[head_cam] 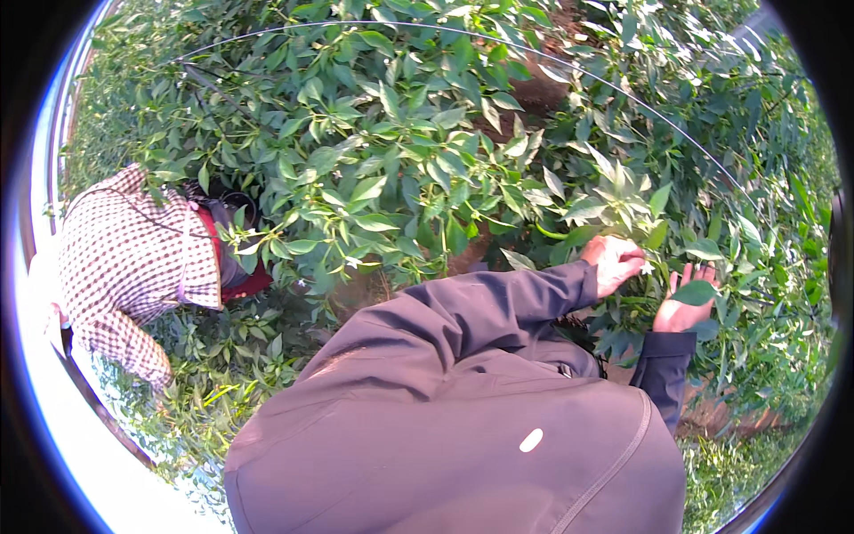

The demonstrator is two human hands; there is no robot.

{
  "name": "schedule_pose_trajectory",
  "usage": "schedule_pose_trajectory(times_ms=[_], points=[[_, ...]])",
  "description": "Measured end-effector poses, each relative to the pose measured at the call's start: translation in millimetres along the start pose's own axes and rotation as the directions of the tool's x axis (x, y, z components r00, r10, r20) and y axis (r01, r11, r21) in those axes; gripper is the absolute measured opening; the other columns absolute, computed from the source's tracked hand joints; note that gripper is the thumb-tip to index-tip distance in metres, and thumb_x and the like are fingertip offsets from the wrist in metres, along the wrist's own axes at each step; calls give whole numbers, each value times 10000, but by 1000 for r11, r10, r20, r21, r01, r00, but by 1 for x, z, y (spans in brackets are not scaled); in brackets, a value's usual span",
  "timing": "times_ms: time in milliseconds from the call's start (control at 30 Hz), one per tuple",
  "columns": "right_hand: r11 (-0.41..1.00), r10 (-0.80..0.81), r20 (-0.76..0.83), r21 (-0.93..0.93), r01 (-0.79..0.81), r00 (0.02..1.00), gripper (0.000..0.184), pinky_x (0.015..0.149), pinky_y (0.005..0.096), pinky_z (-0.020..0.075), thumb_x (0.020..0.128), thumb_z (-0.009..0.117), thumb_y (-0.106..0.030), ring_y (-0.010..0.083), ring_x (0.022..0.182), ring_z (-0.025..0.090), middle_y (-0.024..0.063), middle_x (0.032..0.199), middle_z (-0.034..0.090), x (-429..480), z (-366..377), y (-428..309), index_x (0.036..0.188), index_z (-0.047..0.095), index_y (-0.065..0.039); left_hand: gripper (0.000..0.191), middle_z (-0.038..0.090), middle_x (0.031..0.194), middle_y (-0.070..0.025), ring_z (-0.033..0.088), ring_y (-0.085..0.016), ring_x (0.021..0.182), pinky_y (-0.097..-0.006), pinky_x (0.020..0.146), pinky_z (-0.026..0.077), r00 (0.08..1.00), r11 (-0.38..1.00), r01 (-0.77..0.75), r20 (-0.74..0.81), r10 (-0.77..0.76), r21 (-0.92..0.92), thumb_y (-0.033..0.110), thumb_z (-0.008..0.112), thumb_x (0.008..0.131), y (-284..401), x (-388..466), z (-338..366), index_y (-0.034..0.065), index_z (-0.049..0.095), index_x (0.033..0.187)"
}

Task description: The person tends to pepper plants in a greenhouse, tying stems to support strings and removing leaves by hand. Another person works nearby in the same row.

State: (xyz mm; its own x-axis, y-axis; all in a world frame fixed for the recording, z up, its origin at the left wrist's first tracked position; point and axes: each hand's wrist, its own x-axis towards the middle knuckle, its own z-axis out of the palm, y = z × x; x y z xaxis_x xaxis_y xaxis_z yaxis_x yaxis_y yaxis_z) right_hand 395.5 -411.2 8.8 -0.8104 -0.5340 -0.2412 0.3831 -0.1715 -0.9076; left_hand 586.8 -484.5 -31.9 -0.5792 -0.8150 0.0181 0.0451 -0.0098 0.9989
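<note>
Among the leaves of a pepper plant (587,210), my left hand (612,265) has its thumb and fingers drawn together, close to a small white flower (646,268). Whether it pinches a stem cannot be seen. Lower and to the right, my right hand (686,302) is raised with its fingers spread. A broad green leaf (694,292) covers part of its palm. A slender green pepper (551,232) hangs just left of my left hand. Both arms are in dark jacket sleeves.
Dense pepper plants (387,147) surround me. A thin wire or cord (480,35) arcs over them. At the left, a person in a checked shirt (133,247) bends into the foliage. Brown soil (720,410) shows at the lower right.
</note>
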Motion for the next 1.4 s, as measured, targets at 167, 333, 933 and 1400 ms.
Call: schedule_pose_trajectory(times_ms=[167, 333, 933, 1400], points=[[933, 123, 358, 278, -231, 926, 483, 1143, 460, 423, 1095, 433, -420, 299, 1340, 547, 124, 1459, 572, 27, -34, 7, 1422, 537, -81, 216, 755, 820, -77, 683, -104, 716, -272, 665, 544, 996, 964, 83, -8, -88, -254, 123, 649, 950, -3, 20, 9, -44, 742, 1050], [972, 211, 282, 44, -232, 936, 495, 1141, 437, 439, 1052, 525, -285, 267, 1314, 556, 71, 1519, 520, 51, -44, 16, 1495, 469, -72, 167, 725, 775, -66, 633, -96, 655, -276, 599, 517, 991, 912, 85, -65, -121, -401, 70, 645, 966, -14, 56, 27, -75, 723, 996], [945, 270, 228, -250, -212, 935, 463, 789, 352, 621, 914, 799, -163, 199, 958, 693, 48, 1179, 698, 61, -38, 11, 1340, 628, -106, 551, 743, 1091, -213, 732, -279, 1008, -376, 854, 563, 970, 957, 154, 222, -99, -246, 39, 462, 834, 4, 57, 42, 30, 634, 1357], [902, 154, 159, -426, -73, 975, 204, 627, 253, 589, 965, 738, -172, 117, 761, 685, 33, 1015, 739, 38, -47, 13, 1144, 697, -82, 424, 736, 929, -197, 720, -318, 885, -425, 775, 548, 953, 991, 95, 278, -119, 99, 210, 731, 739, 26, 46, 17, 9, 733, 1112]])
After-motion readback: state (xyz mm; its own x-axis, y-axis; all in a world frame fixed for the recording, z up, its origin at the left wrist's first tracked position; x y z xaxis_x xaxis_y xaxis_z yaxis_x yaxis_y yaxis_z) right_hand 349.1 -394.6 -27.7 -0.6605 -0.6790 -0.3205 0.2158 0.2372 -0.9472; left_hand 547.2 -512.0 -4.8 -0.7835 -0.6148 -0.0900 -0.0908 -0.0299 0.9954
